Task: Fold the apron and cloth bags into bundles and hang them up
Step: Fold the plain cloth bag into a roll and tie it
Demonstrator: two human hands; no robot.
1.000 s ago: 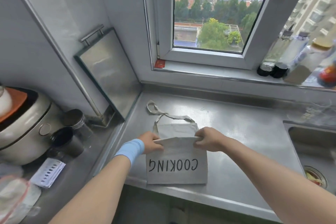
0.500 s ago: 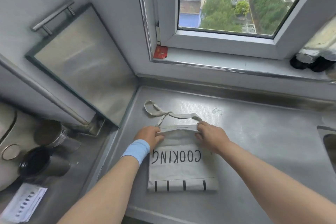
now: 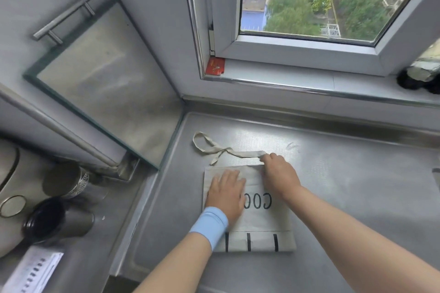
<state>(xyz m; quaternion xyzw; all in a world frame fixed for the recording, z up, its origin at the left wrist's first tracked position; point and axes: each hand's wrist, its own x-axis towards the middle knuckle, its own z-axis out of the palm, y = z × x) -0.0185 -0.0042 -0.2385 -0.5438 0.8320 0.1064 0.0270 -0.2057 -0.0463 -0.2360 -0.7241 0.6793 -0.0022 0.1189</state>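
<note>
Two hands are mid-fold on the cloth bag [image 3: 264,221] at six o'clock on the table [image 3: 352,197]: the left hand [image 3: 226,197] presses it flat and open, and the right hand [image 3: 279,173] has a narrow grip pinching the strap [image 3: 242,153] at the bag's twelve o'clock, which likely needs tucking in next.

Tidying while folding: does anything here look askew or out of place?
The strap of the cloth bag lies crossed and looped beyond its top edge, not folded in. A small red card sits at the window frame's lower corner.

steel counter [image 3: 345,192], window [image 3: 309,2], two cups [image 3: 59,207], perhaps a cooker [image 3: 9,173]
</note>
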